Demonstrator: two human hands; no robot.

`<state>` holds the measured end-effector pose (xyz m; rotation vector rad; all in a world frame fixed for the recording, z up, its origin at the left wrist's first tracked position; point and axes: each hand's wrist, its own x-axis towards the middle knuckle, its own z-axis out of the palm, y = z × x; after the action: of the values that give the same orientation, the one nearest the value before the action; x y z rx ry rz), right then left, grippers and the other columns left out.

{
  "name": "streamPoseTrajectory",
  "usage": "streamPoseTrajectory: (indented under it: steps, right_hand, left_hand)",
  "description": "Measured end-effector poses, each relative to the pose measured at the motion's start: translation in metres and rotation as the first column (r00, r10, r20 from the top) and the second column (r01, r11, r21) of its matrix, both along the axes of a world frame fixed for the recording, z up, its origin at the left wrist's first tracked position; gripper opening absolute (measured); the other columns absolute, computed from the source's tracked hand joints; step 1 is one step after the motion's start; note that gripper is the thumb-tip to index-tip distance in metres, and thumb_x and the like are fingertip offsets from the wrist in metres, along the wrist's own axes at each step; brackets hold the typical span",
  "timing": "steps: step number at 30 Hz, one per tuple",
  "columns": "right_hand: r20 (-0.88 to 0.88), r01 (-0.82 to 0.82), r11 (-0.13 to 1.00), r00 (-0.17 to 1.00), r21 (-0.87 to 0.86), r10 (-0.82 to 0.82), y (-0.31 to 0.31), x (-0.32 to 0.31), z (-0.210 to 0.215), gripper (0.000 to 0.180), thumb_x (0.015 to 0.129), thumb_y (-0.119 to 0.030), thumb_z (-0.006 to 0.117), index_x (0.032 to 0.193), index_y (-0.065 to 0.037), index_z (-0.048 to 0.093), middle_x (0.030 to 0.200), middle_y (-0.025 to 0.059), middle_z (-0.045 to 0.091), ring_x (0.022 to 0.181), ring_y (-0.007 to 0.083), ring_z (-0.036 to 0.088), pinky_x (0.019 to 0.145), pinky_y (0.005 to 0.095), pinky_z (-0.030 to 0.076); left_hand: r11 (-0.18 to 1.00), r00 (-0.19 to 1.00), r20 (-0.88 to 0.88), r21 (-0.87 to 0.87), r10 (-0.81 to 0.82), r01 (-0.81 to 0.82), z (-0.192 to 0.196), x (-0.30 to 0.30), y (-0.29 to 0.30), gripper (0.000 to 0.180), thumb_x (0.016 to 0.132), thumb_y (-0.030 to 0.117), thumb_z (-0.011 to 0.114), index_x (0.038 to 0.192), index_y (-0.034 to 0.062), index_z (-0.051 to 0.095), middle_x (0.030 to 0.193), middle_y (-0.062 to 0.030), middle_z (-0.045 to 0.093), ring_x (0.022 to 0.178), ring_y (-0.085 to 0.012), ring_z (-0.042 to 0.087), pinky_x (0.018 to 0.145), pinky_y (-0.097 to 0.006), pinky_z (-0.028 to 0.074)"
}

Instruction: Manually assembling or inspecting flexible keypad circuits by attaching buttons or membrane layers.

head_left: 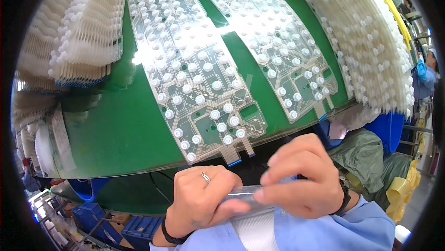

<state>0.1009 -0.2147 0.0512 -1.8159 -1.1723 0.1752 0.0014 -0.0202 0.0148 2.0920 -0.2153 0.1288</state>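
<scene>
A strip of clear, shiny plastic film (245,192) stretches between my two hands, just in front of the table edge. My left hand (201,200) is closed, gripping the film's left end between thumb and curled fingers. At the other end, my right hand (303,181) has bent fingers, slightly blurred, with a fingertip and thumb pressed on the film. Beyond them lies a clear keyboard membrane sheet (181,65) with white rubber domes, its flat connector tails hanging over the edge. A second membrane sheet (273,33) lies to its right.
Stacked membrane sheets stand in a left pile (88,28) and a right pile (366,37) on the green table (111,125). Below are blue crates (139,230) and a blue bin (387,128) near a dark green plastic bag (359,151). Another person (425,77) is at far right.
</scene>
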Motion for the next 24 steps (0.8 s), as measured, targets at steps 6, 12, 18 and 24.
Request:
streamPoseTrajectory:
  steps: [6,12,18,24]
  right_hand:
    - [-0.362,0.282,0.959,0.892,-0.020,-0.270,-0.011,0.024,-0.004,0.008,0.082,0.002,0.067,0.088,-0.002,0.067,0.084,0.0072,0.060,0.077,0.0173,0.057,0.069,0.0282,0.044]
    - [-0.495,0.197,0.959,0.824,-0.206,-0.276,0.006,0.041,-0.017,0.009,0.087,-0.002,0.063,0.094,-0.001,0.069,0.083,0.0026,0.060,0.069,0.0062,0.051,0.060,0.0209,0.038]
    - [-0.408,0.179,0.951,0.871,-0.252,-0.272,0.011,0.042,-0.027,0.009,0.087,-0.002,0.065,0.093,-0.002,0.071,0.080,0.0010,0.059,0.058,0.0031,0.043,0.052,0.0205,0.031]
    - [-0.366,0.192,0.946,0.887,-0.260,-0.281,0.013,0.041,-0.031,0.011,0.084,0.001,0.067,0.092,-0.003,0.072,0.078,0.0009,0.059,0.054,0.0029,0.040,0.050,0.0205,0.028]
  left_hand:
    - [0.993,0.995,0.097,0.117,0.004,-0.015,0.002,0.002,0.003,0.028,0.080,0.032,0.073,0.074,0.0078,0.061,0.078,-0.0059,0.067,0.071,-0.0254,0.065,0.056,-0.034,0.046]
    - [0.941,0.988,0.152,0.335,-0.018,-0.034,-0.004,0.015,-0.001,0.028,0.080,0.033,0.072,0.071,0.0106,0.060,0.105,-0.0049,0.073,0.106,-0.0292,0.062,0.083,-0.039,0.044]
    - [0.950,0.990,0.139,0.309,-0.005,-0.038,-0.015,0.013,0.003,0.025,0.074,0.029,0.078,0.073,0.0136,0.059,0.111,-0.0002,0.072,0.110,-0.0224,0.063,0.082,-0.035,0.042]
    - [0.942,0.989,0.144,0.335,-0.040,-0.011,-0.018,0.014,0.004,0.025,0.079,0.034,0.073,0.070,0.0144,0.060,0.110,-0.0019,0.073,0.108,-0.0269,0.063,0.081,-0.036,0.042]
